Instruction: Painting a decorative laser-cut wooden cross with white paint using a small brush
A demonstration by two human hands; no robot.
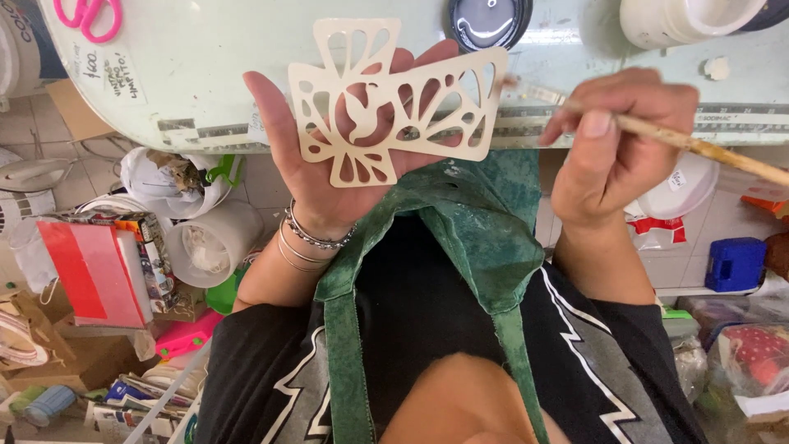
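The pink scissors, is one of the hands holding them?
No. The pink scissors lie on the table, while the left hand carries a cream cut-out shape and the right hand grips a brush.

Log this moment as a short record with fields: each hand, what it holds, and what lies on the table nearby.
left hand: palm up, flat, grip open, carrying a cream cut-out panel that rests on palm and fingers
right hand: grip shut on a thin wooden brush handle, its tip at the panel's right edge
wrist: metal bangles on the left arm
table: pale green top with a dark round jar lid, a white cup, pink scissors
clothing: green apron over a black shirt
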